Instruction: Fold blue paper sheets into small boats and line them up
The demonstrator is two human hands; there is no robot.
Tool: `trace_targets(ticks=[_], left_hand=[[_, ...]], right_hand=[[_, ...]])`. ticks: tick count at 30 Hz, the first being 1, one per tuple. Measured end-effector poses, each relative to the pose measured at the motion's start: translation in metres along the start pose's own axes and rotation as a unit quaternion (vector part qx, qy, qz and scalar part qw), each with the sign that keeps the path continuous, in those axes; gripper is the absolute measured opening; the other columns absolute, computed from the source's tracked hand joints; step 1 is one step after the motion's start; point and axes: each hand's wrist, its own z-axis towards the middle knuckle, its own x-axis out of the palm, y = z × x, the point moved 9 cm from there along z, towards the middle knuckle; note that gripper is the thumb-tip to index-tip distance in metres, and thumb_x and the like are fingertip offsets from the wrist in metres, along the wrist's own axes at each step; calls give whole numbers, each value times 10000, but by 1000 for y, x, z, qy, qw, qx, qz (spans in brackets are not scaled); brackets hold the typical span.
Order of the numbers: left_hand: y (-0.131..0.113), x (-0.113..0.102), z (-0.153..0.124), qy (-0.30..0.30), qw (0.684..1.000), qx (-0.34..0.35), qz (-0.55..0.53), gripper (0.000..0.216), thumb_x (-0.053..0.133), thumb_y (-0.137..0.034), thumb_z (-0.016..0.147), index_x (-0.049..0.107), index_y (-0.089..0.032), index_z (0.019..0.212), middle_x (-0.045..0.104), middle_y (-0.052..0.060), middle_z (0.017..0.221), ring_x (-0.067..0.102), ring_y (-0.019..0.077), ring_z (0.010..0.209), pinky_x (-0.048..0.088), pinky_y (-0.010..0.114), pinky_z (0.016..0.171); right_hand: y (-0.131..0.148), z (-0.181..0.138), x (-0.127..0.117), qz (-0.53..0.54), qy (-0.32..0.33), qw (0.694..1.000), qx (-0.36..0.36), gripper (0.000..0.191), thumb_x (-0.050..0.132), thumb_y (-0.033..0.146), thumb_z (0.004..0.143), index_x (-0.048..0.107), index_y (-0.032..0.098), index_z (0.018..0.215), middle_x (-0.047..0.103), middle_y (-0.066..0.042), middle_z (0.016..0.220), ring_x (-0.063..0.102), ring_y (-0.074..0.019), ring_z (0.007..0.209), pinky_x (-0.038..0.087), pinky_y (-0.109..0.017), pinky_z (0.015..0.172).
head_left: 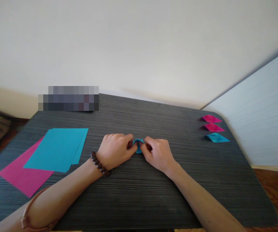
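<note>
A small folded piece of blue paper (pixel 138 144) lies at the middle of the dark striped table (pixel 153 193). My left hand (pixel 116 149) pinches its left side with curled fingers; a brown bead bracelet circles that wrist. My right hand (pixel 157 154) pinches its right side, fingers closed on the paper. Most of the paper is hidden between the two hands.
Flat blue sheets (pixel 58 149) lie on pink sheets (pixel 23 175) at the table's left. Two pink folded shapes (pixel 211 119) and a blue folded shape (pixel 217 138) sit in a row at the right edge. A pale wall stands behind and a white panel (pixel 262 112) at the right.
</note>
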Motion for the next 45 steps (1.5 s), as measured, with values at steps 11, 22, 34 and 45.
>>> trace_targets(ticks=[11,22,34,45], left_hand=[[-1,-1,0,-4,1000,8,7,322,401,-358,856,558,-179,638,631,36,598,576,173,551,306,269,516],[11,-4,1,7,988,-65,-140,210,490,-330,807,570,-197,666,622,-27,587,552,127,537,325,233,522],[9,-1,1,6,994,-62,-93,231,475,-377,816,549,-202,685,622,-20,588,581,159,563,290,247,516],[13,16,1,129,880,-78,-450,231,532,-326,801,633,-161,927,713,9,755,586,109,581,426,189,516]], right_hand=[[-1,0,-1,24,-5,1000,-4,227,469,253,838,507,184,625,523,41,509,475,-81,451,274,-214,502],[-11,1,-2,118,-6,993,30,293,451,291,867,454,185,594,463,51,497,386,-67,437,277,-205,484],[-6,0,0,122,-4,993,3,226,474,258,846,436,187,636,444,56,514,399,-62,448,276,-202,492],[-14,0,-13,265,-87,960,11,136,583,257,804,498,211,899,546,48,657,461,-66,480,354,-192,472]])
